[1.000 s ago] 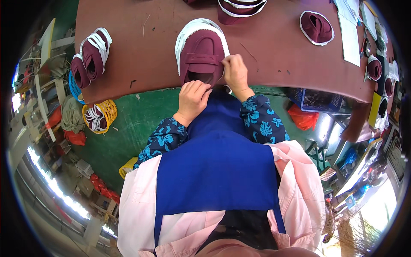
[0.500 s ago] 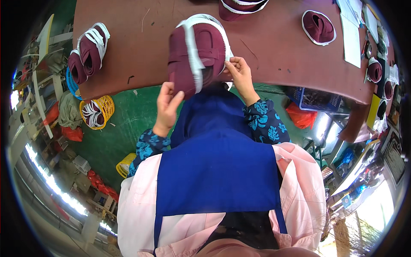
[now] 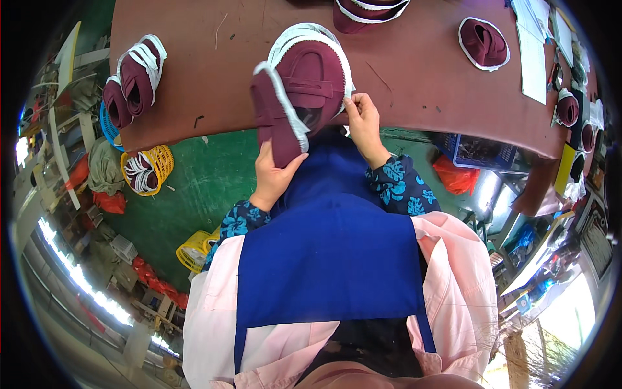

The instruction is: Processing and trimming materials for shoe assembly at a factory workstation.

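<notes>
My left hand (image 3: 275,176) pinches one end of a maroon shoe upper (image 3: 271,107) with a white edge, which is tilted on its side. Just right of it is a second maroon upper (image 3: 316,65), with a strap across it and a wide white rim that looks layered at the far end. My right hand (image 3: 367,129) grips that rim on its near right side, thumb and fingers closed. The left upper overlaps part of the second one and hides its left edge. Both are over the near edge of the brown table (image 3: 414,78).
More uppers lie on the table: a group at the left (image 3: 141,74), a pile at the far middle (image 3: 369,14) and a single upper (image 3: 484,43) at the right. Papers (image 3: 531,58) sit at the right end. Below are a yellow basket (image 3: 162,168) and a blue crate (image 3: 483,152).
My left hand has moved right and slightly down, turning its upper so more of the second upper shows. My right hand keeps its grip on the rim, slightly lower.
</notes>
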Available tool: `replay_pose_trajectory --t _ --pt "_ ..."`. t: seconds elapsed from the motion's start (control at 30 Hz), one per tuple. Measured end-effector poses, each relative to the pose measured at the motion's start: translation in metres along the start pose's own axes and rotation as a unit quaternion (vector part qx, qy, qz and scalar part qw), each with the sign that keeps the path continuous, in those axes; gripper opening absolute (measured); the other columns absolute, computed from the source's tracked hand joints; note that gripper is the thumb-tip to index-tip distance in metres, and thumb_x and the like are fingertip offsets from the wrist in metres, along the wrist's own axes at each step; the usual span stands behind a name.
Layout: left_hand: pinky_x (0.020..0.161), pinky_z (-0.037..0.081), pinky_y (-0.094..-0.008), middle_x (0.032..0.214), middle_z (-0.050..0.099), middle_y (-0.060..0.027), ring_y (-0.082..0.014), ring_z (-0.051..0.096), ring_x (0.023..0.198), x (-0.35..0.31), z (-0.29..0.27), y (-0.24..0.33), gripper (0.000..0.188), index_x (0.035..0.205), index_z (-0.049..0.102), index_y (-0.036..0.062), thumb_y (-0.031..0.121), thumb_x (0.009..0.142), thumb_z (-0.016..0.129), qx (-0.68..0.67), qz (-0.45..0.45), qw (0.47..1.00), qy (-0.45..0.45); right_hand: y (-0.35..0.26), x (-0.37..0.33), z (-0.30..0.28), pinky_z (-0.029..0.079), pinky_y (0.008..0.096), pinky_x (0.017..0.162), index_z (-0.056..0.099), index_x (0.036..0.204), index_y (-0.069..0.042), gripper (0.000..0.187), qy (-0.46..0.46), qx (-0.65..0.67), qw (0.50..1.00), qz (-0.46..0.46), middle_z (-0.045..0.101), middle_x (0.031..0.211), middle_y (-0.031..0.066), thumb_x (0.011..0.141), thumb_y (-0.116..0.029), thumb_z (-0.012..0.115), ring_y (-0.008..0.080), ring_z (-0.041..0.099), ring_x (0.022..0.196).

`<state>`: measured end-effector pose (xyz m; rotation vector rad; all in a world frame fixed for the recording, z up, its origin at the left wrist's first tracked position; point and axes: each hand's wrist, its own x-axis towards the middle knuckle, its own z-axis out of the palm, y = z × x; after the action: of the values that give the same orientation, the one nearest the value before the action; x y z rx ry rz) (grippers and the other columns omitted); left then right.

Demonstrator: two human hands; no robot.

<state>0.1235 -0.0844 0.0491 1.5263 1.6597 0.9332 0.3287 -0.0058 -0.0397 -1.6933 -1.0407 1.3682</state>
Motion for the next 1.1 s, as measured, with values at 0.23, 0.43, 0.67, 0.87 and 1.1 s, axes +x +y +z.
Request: replay_pose_trajectory --t 0.23,0.43,0.67,0.87,1.1 --pt "0.088 0.052 -0.0332 0.110 0.066 -0.0099 -0.0241 0.065 0.099 0.004 0.010 -0.008 0.052 0.121 0.056 -0.0003 0.006 0.077 0.083 -0.166 -0.182 0.968 0.046 -0.066 -0.027 0.006 0.051 0.0239 0.069 0.058 0.101 -0.002 0.013 -0.130 0.210 0.968 0.041 0.063 0.084 0.0020 0.099 -0.015 0.062 0.0082 0.061 0.074" --pt "0.112 0.041 -0.0425 0.141 0.053 -0.0123 -0.0253 0.053 0.128 0.001 -0.055 -0.033 0.057 0.144 0.042 0.0000 0.012 0.094 0.066 -0.597 -0.365 0.711 0.067 -0.019 0.016 0.005 0.051 0.0284 0.075 0.059 0.112 0.002 0.036 0.081 0.009 0.997 0.014 0.066 0.095 0.0094 0.091 -0.023 0.072 0.0132 0.061 0.081" --pt "0.096 0.052 -0.0345 0.119 0.065 -0.0087 -0.0187 0.065 0.106 -0.003 -0.036 -0.006 0.043 0.129 0.056 0.0006 0.000 0.088 0.069 -0.442 -0.330 0.832 0.065 -0.022 0.016 0.002 0.050 0.0276 0.069 0.062 0.100 0.002 0.023 0.041 -0.028 0.999 0.004 0.066 0.081 0.0045 0.093 -0.018 0.069 0.0099 0.060 0.073" --pt "0.087 0.052 -0.0319 0.107 0.070 -0.0070 -0.0168 0.066 0.096 -0.005 0.010 -0.004 0.042 0.117 0.063 -0.0010 0.010 0.081 0.081 -0.200 -0.153 0.968 0.000 -0.049 -0.011 0.017 0.045 0.0214 0.069 0.059 0.095 -0.005 0.010 -0.058 0.257 0.964 0.029 0.059 0.083 -0.0028 0.100 -0.013 0.060 0.0044 0.053 0.075" --pt "0.087 0.052 -0.0351 0.106 0.070 -0.0152 -0.0235 0.068 0.097 0.014 0.015 -0.001 0.048 0.118 0.062 -0.0023 0.014 0.078 0.083 -0.034 -0.087 0.995 0.037 -0.077 -0.018 0.022 0.050 0.0240 0.069 0.061 0.094 -0.006 0.010 -0.088 0.293 0.940 0.154 0.061 0.085 -0.0011 0.099 -0.015 0.061 0.0067 0.058 0.076"
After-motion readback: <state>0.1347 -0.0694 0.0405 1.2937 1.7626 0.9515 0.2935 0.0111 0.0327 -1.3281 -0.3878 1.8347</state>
